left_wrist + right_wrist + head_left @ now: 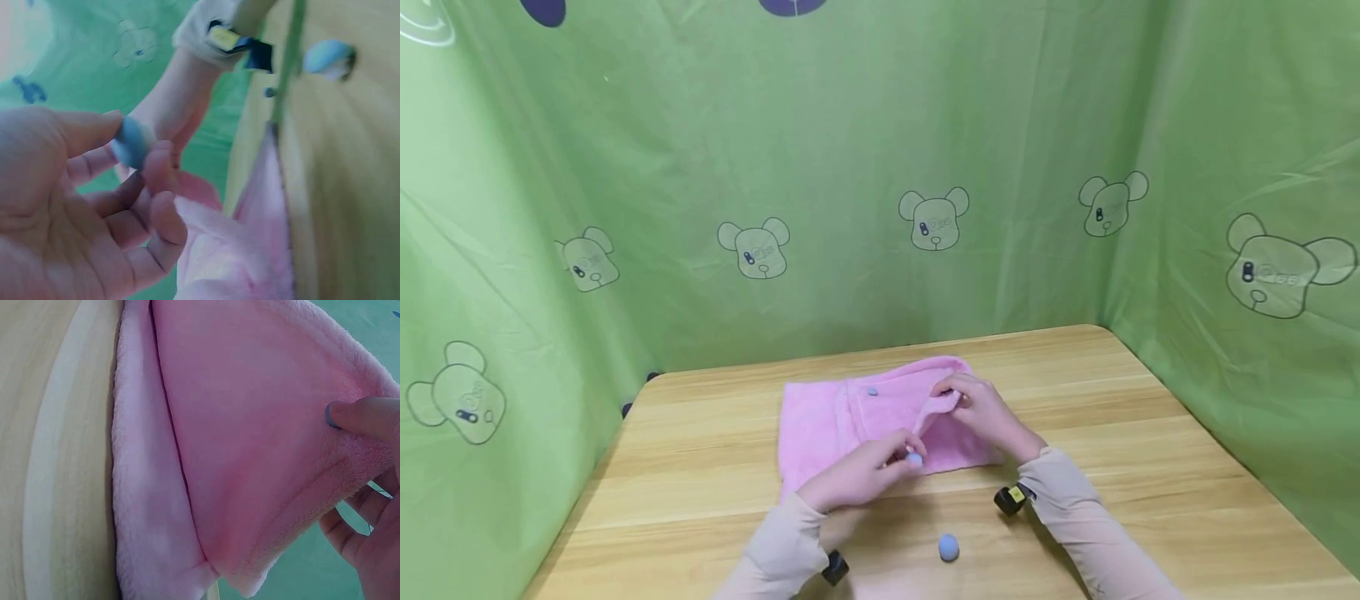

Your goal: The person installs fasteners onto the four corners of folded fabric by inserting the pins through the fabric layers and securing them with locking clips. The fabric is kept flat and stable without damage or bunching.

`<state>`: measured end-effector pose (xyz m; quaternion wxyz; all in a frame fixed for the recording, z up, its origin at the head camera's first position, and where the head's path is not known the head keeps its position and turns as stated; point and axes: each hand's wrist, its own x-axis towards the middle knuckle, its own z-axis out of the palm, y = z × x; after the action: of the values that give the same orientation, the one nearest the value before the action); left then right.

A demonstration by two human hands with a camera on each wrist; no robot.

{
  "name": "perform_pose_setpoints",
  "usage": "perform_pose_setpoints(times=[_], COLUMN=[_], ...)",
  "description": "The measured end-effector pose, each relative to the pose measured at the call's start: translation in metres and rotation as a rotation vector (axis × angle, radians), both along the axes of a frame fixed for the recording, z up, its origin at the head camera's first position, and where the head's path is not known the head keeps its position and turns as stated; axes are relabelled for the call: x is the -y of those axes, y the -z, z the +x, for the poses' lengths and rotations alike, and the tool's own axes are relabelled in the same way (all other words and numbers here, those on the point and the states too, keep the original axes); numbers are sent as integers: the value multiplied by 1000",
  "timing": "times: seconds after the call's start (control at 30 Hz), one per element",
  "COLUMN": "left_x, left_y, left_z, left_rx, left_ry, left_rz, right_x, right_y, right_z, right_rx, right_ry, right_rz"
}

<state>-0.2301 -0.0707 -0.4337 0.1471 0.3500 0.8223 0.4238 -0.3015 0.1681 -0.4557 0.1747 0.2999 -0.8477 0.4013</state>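
You seem partway along: the flap [262, 412] of your cloth [808, 425] is raised in your right hand [981, 408], and one ball [131, 142] is up in your left hand [867, 472], not yet released. Left to handle, I judge, is the second ball [948, 547], lying loose on the table [700, 467], nearer you than your left fingertips and a little to their right. A small blue piece [872, 391] shows on the cloth beyond your left fingers; what it is, I cannot tell.

Your left thumb and forefinger pinch the ball, the other fingers curled, just beside the flap's near edge; contact there is unclear. Your right fingers grip the flap, thumb on one face, the rest behind it. Your forearms [1097, 525] angle inward from both sides, the right hand reaching farther out.
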Motion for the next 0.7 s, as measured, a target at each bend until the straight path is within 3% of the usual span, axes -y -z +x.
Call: perform_pose_setpoints(times=[0.07,0.17,0.27,0.37,0.47,0.57,0.7], left_x=[0,-3,-8,-14,-20,-26,-34], left_y=[-3,-5,-6,-6,-2,3,9], left_z=[-6,-18,-32,-46,-60,-71,-81], left_rx=[127,264,323,424,554,661,706], left_ry=[-76,-201,-315,-391,-448,-468,-478], left_rz=[106,257,361,470,585,682,736], right_x=[0,0,0,0,-1,-1,-1], right_y=[0,0,0,0,0,0,0], right_z=[0,0,0,0,0,0,0], right_rx=[4,5,-1,7,21,28,16], right_ry=[-1,-6,-11,-11,-9,-11,-32], right_rz=[-2,-7,-6,-4,-6,-13,-26])
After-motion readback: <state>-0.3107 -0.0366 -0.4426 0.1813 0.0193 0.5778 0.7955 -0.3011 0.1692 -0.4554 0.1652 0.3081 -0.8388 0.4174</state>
